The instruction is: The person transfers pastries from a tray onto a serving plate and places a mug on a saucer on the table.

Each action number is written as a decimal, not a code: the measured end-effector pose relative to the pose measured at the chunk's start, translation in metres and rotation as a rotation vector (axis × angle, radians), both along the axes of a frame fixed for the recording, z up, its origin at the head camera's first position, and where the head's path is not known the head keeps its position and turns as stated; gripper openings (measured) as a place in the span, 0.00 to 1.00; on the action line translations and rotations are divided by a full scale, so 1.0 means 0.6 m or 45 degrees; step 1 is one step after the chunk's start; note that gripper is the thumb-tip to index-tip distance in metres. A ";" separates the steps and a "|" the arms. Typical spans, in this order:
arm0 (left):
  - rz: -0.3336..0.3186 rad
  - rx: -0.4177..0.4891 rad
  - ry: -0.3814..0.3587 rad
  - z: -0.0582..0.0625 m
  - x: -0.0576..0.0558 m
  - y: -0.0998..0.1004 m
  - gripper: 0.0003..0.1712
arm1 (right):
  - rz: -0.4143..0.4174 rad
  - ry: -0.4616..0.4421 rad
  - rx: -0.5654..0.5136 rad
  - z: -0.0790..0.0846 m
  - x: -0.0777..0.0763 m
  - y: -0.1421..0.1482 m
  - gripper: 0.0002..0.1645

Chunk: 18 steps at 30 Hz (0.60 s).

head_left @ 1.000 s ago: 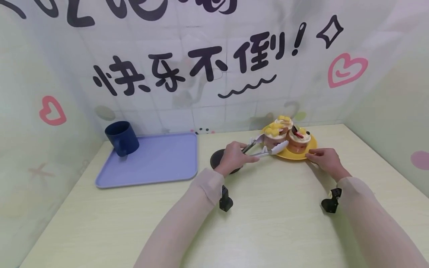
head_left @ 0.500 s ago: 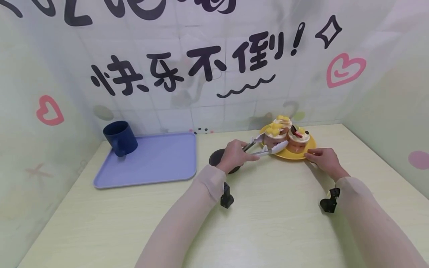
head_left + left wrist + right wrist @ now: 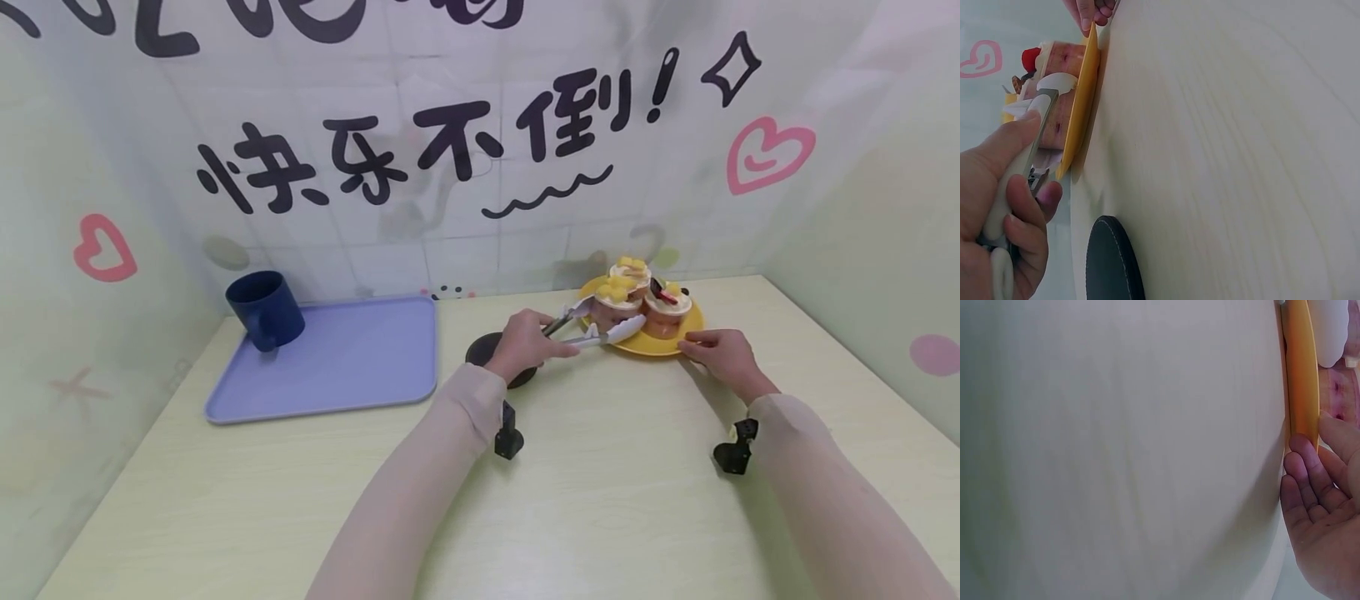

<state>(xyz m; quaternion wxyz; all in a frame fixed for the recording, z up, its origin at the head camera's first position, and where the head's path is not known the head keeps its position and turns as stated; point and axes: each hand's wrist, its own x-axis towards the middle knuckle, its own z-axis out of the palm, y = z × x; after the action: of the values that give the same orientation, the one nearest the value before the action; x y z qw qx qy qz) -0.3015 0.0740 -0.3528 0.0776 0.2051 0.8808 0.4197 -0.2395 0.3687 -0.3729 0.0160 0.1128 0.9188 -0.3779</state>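
Observation:
My left hand (image 3: 522, 343) grips a pair of tongs (image 3: 627, 330) with pale scalloped tips, its fingers curled round the handles in the left wrist view. The spread tips stand either side of the front-left dessert cup (image 3: 617, 318), which has cream and yellow cubes on top. This cup, a second dessert cup (image 3: 666, 320) with red and dark toppings, and another dessert cup (image 3: 632, 268) behind share a yellow plate (image 3: 651, 347). My right hand (image 3: 726, 360) pinches the plate's near right rim, thumb above and fingers below in the right wrist view.
A black round mat with a stitched edge (image 3: 1110, 262) lies on the table, partly under my left hand in the head view. At the left, a dark blue mug (image 3: 272, 310) stands on a lilac tray (image 3: 360, 358). A printed wall hanging (image 3: 465, 233) closes off the back.
The head view has shifted slightly. Both hands, the tongs and the plate with its cups keep their places relative to each other.

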 end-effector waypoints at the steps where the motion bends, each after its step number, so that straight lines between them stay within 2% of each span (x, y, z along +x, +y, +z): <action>1: 0.005 -0.002 -0.003 -0.001 0.000 0.001 0.29 | -0.002 -0.003 0.000 0.000 0.000 0.000 0.34; 9: 0.042 -0.009 -0.023 -0.003 0.003 0.006 0.32 | -0.009 0.002 0.004 -0.002 0.000 -0.001 0.33; 18: 0.030 -0.019 0.008 0.003 0.008 0.007 0.23 | -0.013 0.003 -0.003 -0.001 0.001 0.000 0.34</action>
<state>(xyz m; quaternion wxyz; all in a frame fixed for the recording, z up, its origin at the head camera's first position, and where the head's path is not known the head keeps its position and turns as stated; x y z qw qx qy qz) -0.2967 0.0784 -0.3511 0.0714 0.1956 0.8865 0.4132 -0.2391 0.3684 -0.3735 0.0131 0.1168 0.9178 -0.3794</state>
